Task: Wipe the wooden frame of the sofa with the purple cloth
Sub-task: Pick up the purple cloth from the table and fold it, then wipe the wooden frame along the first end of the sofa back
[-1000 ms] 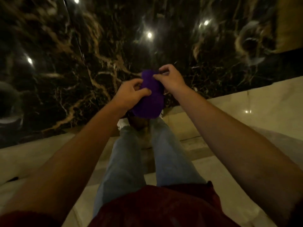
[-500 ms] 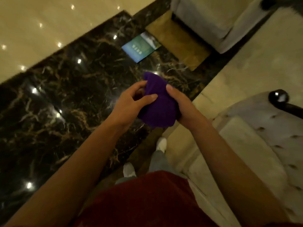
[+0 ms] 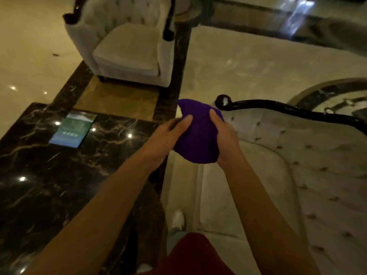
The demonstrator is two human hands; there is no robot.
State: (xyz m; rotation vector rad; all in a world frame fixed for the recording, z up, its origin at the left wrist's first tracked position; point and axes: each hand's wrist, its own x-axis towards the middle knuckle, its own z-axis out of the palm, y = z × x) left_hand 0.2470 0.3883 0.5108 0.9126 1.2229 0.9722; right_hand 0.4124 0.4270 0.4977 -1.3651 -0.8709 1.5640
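A bunched purple cloth hangs in the air between both hands at the centre of the view. My left hand grips its left side and my right hand grips its right side. Just beyond the cloth runs the sofa's glossy dark wooden frame, curling into a round knob at its left end. The frame tops a pale tufted sofa on the right. The cloth is a short way left of the knob and does not touch the frame.
A second pale tufted armchair with dark trim stands at the upper left. A black marble table fills the lower left, with a green-blue booklet lying on it. Polished beige floor stretches ahead. My white shoe shows below.
The view has swung from the dark marble floor up toward the sofa, bringing its wooden frame and the far armchair into sight. Both hands still hold the cloth between them.
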